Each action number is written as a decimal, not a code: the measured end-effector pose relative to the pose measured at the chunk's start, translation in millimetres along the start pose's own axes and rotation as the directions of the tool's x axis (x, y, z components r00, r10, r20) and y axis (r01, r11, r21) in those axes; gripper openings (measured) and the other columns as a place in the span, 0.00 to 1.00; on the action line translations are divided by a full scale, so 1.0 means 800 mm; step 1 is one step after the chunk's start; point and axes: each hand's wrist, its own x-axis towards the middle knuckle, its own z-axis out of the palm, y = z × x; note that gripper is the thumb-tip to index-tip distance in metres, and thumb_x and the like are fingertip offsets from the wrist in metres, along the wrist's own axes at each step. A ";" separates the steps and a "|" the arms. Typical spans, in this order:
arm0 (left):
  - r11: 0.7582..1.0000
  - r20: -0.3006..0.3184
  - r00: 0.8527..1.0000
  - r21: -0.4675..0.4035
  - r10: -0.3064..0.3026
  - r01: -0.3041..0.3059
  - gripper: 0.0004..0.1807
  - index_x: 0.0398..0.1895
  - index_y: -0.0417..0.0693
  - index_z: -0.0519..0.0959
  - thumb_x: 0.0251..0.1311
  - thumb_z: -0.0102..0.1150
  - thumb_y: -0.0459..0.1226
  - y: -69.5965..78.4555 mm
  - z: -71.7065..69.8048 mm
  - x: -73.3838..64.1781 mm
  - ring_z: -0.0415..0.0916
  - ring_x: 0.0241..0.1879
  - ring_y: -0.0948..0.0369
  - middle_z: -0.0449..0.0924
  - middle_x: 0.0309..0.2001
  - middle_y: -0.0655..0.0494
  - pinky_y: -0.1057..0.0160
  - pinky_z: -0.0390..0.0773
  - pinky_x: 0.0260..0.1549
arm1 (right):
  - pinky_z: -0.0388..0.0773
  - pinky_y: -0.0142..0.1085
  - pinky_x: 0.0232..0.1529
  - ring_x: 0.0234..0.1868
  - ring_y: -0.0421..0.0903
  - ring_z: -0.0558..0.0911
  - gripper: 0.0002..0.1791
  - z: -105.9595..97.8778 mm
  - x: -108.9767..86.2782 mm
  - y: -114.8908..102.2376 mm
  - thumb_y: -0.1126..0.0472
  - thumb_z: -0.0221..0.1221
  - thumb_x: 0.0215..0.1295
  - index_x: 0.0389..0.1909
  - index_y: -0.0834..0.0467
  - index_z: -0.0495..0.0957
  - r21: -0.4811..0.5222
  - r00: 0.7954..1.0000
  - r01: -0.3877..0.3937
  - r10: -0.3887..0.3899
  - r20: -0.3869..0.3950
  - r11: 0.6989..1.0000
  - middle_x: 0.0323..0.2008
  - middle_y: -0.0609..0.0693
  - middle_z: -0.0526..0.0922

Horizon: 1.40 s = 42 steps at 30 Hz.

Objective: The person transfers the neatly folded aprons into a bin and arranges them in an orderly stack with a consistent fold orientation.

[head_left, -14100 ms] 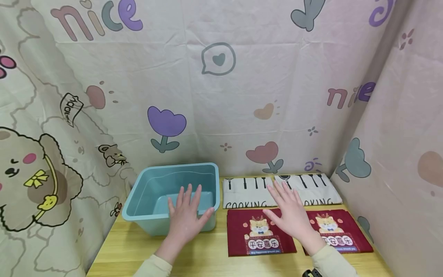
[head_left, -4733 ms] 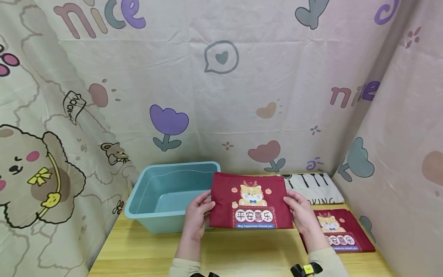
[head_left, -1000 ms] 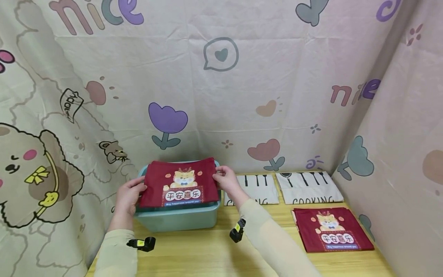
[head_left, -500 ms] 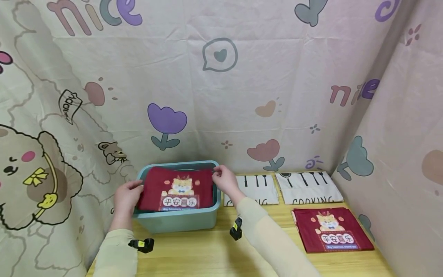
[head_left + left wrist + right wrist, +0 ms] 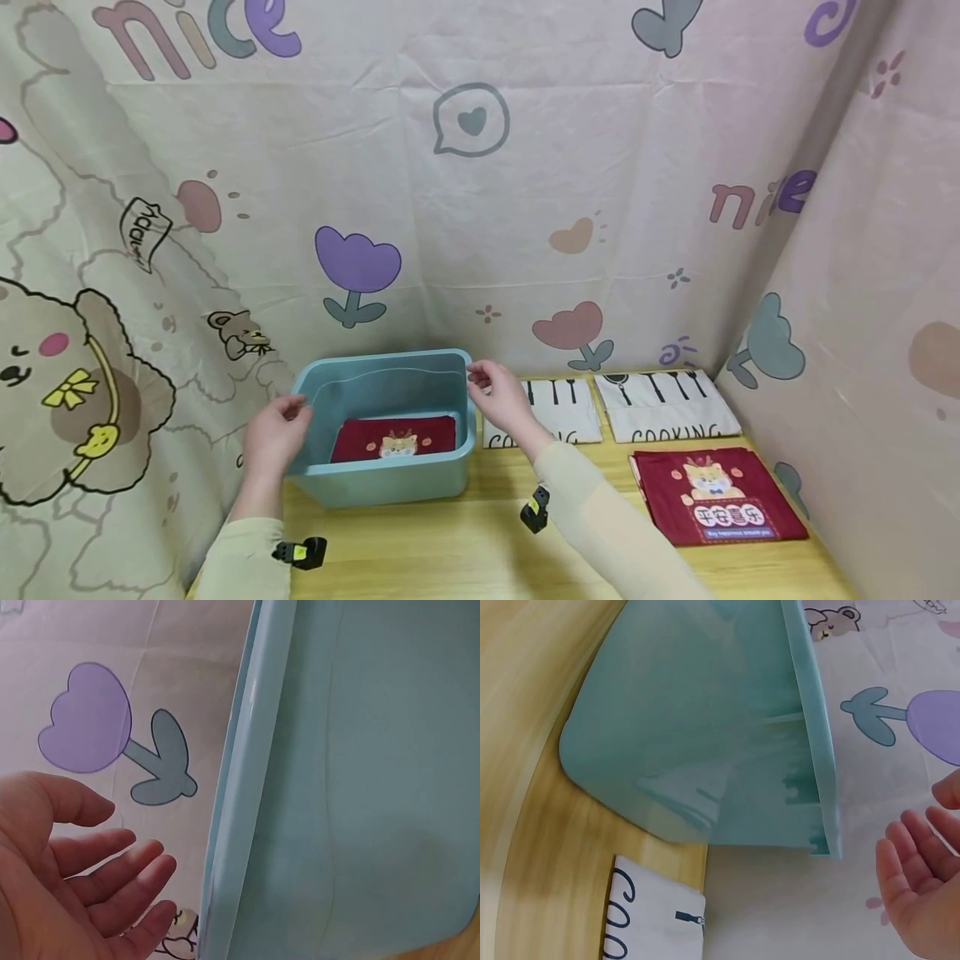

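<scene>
A folded red cloth (image 5: pixel 431 435) with a cartoon animal print lies inside the blue-green plastic bin (image 5: pixel 378 483); the front wall hides its lower part. Beside the bin's left rim is my left hand (image 5: pixel 272 433), fingers loosely bent and nothing in them. The left wrist view shows the same hand (image 5: pixel 82 877) apart from the bin's rim (image 5: pixel 255 750), palm turned up. My right hand (image 5: pixel 506 408) is at the bin's right rim, also holding nothing. In the right wrist view, relaxed fingers of this hand (image 5: pixel 922 877) stand out past the bin (image 5: pixel 690 735).
Another folded red cloth (image 5: pixel 667 487) with the same print lies at the right front of the wooden table (image 5: pixel 420 550). Two folded white cloths with COOKING lettering, one at left (image 5: pixel 558 412) and one at right (image 5: pixel 667 408), lie along the back. Printed curtains surround the table.
The red cloth, earlier lifted from the table and held over the bin by both hands, has gone down into it. Both hands have let go and come up at the rims.
</scene>
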 end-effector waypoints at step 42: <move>0.904 -0.131 0.902 0.185 0.411 -0.385 0.27 0.60 0.38 0.76 0.58 0.65 0.39 0.034 0.065 -0.067 0.70 0.55 0.37 0.78 0.56 0.35 0.34 0.66 0.52 | 0.74 0.50 0.54 0.51 0.54 0.80 0.23 -0.077 -0.102 0.070 0.64 0.68 0.58 0.56 0.61 0.79 -0.428 0.926 0.319 -0.375 -0.050 0.845 0.47 0.53 0.84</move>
